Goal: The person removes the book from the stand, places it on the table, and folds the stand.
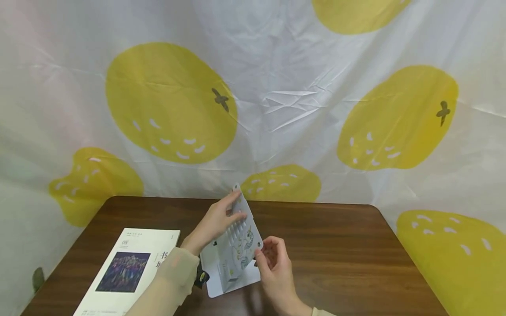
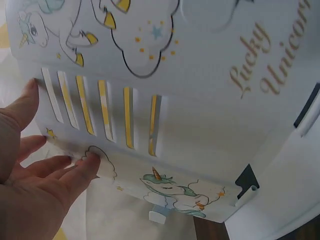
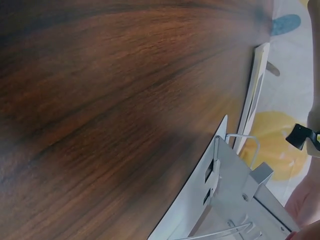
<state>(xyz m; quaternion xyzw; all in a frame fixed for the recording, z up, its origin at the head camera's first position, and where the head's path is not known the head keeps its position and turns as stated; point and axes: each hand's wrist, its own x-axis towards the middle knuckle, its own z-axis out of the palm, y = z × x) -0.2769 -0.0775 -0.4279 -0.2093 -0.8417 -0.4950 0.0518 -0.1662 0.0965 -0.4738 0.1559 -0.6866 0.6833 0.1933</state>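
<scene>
The unicorn-printed metal book stand (image 1: 232,259) is at the right side of the book (image 1: 126,267), above the bench (image 1: 336,245). The left hand (image 1: 213,223) touches its tilted panel (image 2: 210,122) with spread fingers, perhaps for guiding the angle; the right hand (image 1: 277,272) pinches a lower corner, probably to keep it steady.

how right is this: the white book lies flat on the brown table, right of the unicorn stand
Not quite: the white book lies to the left of the unicorn stand, as the head view shows. It does lie flat on the brown table.
</scene>
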